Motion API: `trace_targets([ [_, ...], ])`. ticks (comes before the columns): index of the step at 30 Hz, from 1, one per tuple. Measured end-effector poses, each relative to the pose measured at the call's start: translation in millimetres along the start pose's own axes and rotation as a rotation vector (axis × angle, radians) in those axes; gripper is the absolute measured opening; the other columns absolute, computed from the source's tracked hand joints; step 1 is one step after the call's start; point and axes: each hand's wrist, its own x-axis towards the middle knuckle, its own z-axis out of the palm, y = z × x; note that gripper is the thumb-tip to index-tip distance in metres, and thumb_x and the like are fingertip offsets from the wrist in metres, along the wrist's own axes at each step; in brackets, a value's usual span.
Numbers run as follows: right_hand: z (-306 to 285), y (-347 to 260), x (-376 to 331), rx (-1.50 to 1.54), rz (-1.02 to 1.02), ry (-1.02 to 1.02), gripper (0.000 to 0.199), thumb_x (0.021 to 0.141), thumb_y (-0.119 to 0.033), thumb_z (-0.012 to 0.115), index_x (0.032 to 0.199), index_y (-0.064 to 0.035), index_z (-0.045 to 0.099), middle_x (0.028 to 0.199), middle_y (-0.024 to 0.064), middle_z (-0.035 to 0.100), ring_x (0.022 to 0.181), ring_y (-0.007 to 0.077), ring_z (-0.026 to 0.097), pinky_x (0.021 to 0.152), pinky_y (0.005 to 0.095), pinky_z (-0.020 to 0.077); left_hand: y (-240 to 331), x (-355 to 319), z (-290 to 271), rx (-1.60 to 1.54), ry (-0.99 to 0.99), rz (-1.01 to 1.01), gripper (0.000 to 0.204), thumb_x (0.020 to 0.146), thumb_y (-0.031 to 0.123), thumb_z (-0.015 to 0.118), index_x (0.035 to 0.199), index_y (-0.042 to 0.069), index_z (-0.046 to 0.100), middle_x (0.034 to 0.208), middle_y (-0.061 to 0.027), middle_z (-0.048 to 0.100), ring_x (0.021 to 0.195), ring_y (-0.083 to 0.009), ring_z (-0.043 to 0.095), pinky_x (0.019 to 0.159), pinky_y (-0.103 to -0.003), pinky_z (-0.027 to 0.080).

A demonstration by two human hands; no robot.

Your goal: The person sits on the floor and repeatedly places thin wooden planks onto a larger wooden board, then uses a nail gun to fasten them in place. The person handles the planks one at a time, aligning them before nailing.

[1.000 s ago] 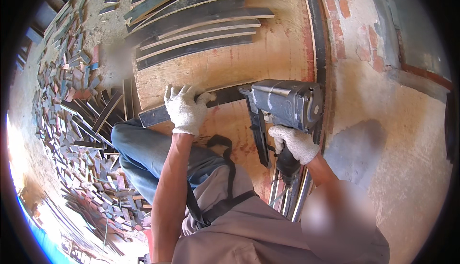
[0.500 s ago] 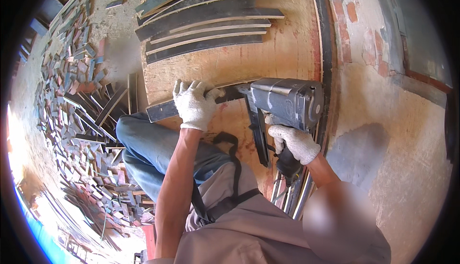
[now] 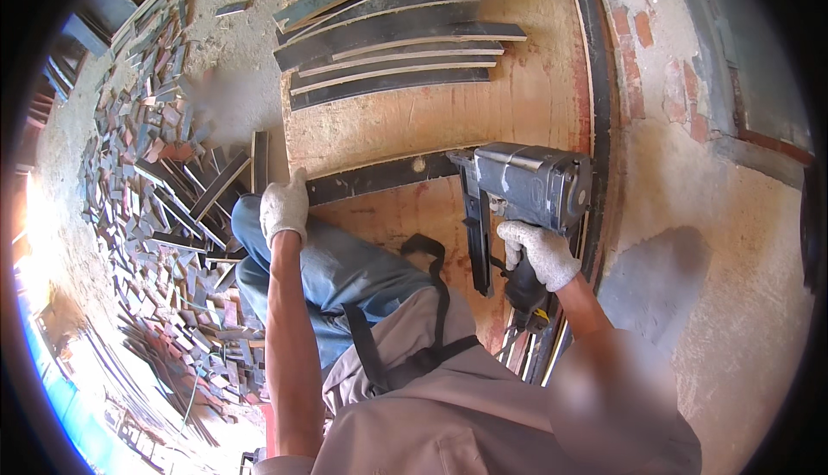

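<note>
My right hand [image 3: 542,253], in a white work glove, grips the handle of a grey pneumatic nail gun [image 3: 522,190]. The gun's nose rests on the right end of a dark wooden strip [image 3: 379,178] that lies across a plywood board [image 3: 431,117]. My left hand [image 3: 285,208], also gloved, presses down on the left end of that strip, at the board's left edge above my knee in blue jeans.
A stack of dark and pale wooden strips [image 3: 388,44] lies at the far end of the board. A dark rail [image 3: 599,104] runs along the board's right side. Many small wood offcuts [image 3: 164,182] cover the ground at left. Bare concrete [image 3: 707,242] lies at right.
My left hand has slid left along the strip, from near the nail gun to the strip's left end. The nail gun and my right hand have stayed put.
</note>
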Motion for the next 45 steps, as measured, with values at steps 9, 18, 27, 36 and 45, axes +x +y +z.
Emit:
trace_targets([
  [9,8,9,-11,0.007,-0.006,0.152,0.029,0.101,-0.029,0.059,0.085,-0.0054,0.067,0.060,0.0030,0.058,0.055,0.0125,0.056,0.057,0.0297,0.0456,-4,-13,12,-0.938,-0.383,-0.266,0.034,0.093,0.027,0.067,0.115,0.001,0.069,0.106,-0.0119,0.068,0.094,-0.0237,0.067,0.074,-0.038,0.062],
  [18,16,12,-21,0.183,-0.049,0.196,0.010,0.095,-0.016,0.066,0.094,-0.0061,0.068,0.064,0.0015,0.060,0.050,0.0103,0.054,0.048,0.0282,0.0438,22,-45,68,-1.046,-0.447,-0.294,0.027,0.094,0.018,0.065,0.115,0.001,0.070,0.101,-0.0129,0.068,0.090,-0.0243,0.067,0.071,-0.038,0.063],
  [27,18,6,-18,0.270,-0.036,0.190,0.016,0.095,-0.015,0.067,0.108,-0.0063,0.066,0.068,-0.0003,0.059,0.052,0.0093,0.053,0.048,0.0273,0.0454,29,-48,68,-1.096,-0.421,-0.362,0.025,0.094,0.015,0.063,0.111,0.000,0.072,0.103,-0.0123,0.069,0.089,-0.0250,0.067,0.069,-0.038,0.064],
  [36,30,8,-19,0.147,-0.025,0.096,0.012,0.095,-0.017,0.067,0.101,-0.0066,0.070,0.067,-0.0007,0.059,0.052,0.0087,0.053,0.048,0.0274,0.0453,32,-59,68,-1.152,-0.420,-0.357,0.024,0.093,0.018,0.065,0.106,0.000,0.072,0.097,-0.0117,0.068,0.085,-0.0245,0.067,0.067,-0.039,0.064],
  [45,50,-9,-19,0.163,-0.035,0.213,0.011,0.092,-0.013,0.066,0.084,-0.0055,0.068,0.060,0.0035,0.059,0.050,0.0134,0.053,0.054,0.0302,0.0461,28,-63,66,-1.155,-0.479,-0.265,0.023,0.092,0.017,0.068,0.109,0.002,0.074,0.098,-0.0094,0.068,0.084,-0.0226,0.067,0.069,-0.037,0.063],
])
